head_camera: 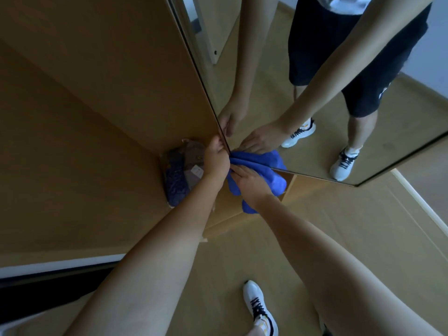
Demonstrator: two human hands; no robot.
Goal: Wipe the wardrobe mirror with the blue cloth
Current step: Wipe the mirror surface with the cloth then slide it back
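Observation:
The wardrobe mirror (315, 105) is a tall door panel swung open toward me, reflecting my arms, legs and shoes. My left hand (217, 161) grips the mirror door's thin left edge near its lower corner. My right hand (247, 181) lies on the bunched blue cloth (271, 180) with its fingers stretched out, pressing it against the bottom left corner of the glass. Part of the cloth hangs below the mirror's lower edge, and its reflection shows in the glass just above.
The wooden wardrobe interior (84, 129) fills the left, with a packaged folded garment (179, 175) on its floor just behind my left hand. Pale wood flooring (339, 226) lies below, and my white shoe (260, 309) stands near the bottom edge.

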